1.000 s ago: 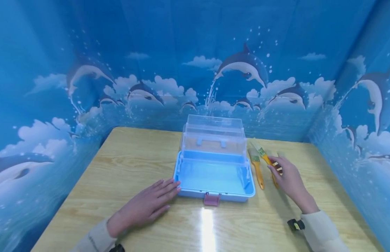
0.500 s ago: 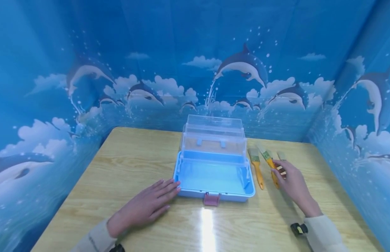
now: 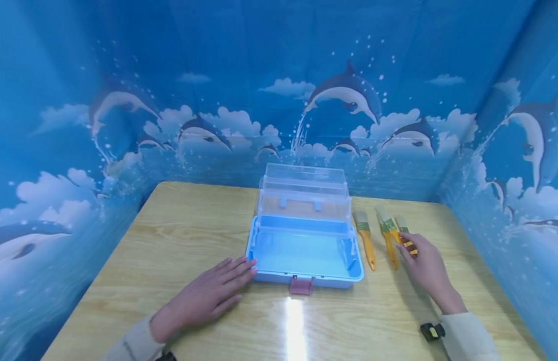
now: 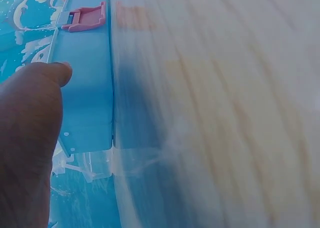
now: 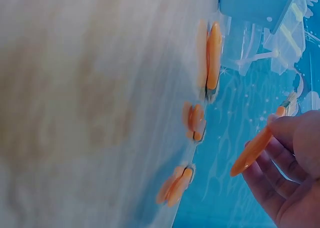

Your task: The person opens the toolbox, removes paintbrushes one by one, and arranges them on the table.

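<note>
My right hand pinches a paintbrush with an orange handle between thumb and fingers. In the head view its pale bristles point away and to the left, overlapping a second brush on the table. Another brush lies partly behind the fingers, and a wider one sits beside the box. My left hand lies with straight fingers, their tips right at the front left corner of the blue plastic box. The left thumb shows along the box's front wall in the left wrist view.
The box's clear lid stands raised at the back, and a pink latch hangs at its front. A wooden table carries everything. Blue dolphin-print cloth encloses the back and sides.
My right hand has moved right with the pinched brush, from near the wide brush beside the box toward the rightmost brush. My left hand and the box have stayed in place.
</note>
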`<state>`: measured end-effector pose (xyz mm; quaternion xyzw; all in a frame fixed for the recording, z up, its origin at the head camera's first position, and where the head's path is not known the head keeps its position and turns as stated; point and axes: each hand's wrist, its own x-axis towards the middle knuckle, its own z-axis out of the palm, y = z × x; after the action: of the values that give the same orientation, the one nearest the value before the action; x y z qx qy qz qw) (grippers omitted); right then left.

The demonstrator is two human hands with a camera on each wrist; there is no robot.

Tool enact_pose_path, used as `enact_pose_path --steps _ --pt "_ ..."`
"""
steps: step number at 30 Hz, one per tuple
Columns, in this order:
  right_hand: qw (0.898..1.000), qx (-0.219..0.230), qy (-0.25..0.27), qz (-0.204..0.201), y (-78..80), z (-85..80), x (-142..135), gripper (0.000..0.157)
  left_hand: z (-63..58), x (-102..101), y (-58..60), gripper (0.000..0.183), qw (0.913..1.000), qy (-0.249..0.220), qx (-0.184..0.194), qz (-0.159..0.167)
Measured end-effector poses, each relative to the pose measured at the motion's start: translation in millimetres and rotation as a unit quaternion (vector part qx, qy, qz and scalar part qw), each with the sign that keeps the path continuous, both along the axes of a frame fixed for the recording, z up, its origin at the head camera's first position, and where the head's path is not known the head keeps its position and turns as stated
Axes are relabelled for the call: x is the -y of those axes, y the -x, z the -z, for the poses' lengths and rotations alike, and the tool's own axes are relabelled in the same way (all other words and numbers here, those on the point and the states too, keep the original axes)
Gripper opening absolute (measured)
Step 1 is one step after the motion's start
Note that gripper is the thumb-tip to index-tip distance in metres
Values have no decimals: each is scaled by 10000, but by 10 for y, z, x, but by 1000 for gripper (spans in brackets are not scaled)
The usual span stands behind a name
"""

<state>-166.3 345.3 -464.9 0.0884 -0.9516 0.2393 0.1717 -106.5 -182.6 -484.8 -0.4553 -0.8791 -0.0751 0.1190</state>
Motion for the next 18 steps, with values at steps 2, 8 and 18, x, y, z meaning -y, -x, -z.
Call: enact_pose_path --steps 2,8,18 --pt "10000 16 16 1 -12 16 -33 33 9 0 -2 68 10000 -9 45 -2" --pt "10000 -4 -11 78 -35 35 -146 34 24 7 6 69 10000 -37 33 7" --pt "9993 243 -60 267 -25 29 -301 36 6 30 10 69 9998 -22 -177 57"
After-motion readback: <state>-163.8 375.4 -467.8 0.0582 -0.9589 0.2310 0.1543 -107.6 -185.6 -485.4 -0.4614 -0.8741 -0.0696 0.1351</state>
